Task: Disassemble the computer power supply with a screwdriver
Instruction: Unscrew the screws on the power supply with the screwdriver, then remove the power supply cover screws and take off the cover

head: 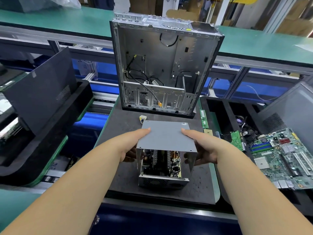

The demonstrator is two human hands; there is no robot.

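Head view: power supply cover (166,136) gripped by both hands above the power supply base (160,173).

Left hand (131,146) and right hand (202,148) clasp opposite cover edges, thumbs on top; the cover's long axis points toward the computer case (162,65) behind it.

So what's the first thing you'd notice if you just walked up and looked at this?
First, the two hands in the middle: the left hand and right hand grip a grey metal cover above the power supply base, whose wires and coils show underneath. Right behind stands a big empty computer case, open toward you. On the right, a green motherboard lies in a black tray.
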